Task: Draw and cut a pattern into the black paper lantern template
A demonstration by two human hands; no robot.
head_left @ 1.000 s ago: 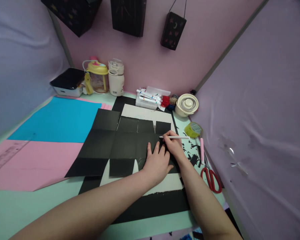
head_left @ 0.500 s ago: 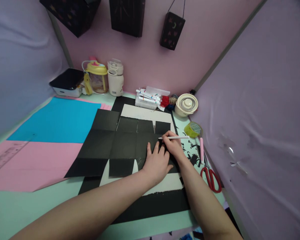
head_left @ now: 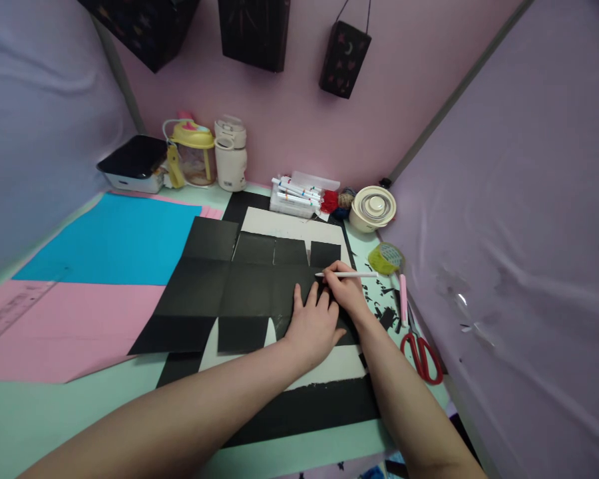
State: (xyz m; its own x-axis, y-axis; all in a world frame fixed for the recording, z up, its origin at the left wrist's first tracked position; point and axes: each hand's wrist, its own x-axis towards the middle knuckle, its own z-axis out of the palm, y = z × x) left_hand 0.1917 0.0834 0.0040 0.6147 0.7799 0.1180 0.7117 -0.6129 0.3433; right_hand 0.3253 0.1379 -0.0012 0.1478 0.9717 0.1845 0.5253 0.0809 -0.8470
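Note:
My left hand (head_left: 313,327) lies flat with spread fingers on a creased black sheet (head_left: 247,287) that has cut flaps along its top and bottom edges. Just right of it, my right hand (head_left: 343,286) grips a thin white pen (head_left: 359,274), whose tip points left and meets the sheet or hovers just over it. Beneath the black sheet lie a white sheet (head_left: 324,229) and a larger black sheet (head_left: 324,412), both showing at the front and back.
Red-handled scissors (head_left: 422,359), a pink cutter (head_left: 403,301), green tape (head_left: 385,258) and black scraps (head_left: 387,318) lie at the right. Blue paper (head_left: 114,239) and pink paper (head_left: 74,326) cover the left. A marker box (head_left: 294,203), bowl (head_left: 373,208) and white bottle (head_left: 231,163) stand behind.
The pen tip has shifted very slightly left. Both hands otherwise keep the same places on the black sheet.

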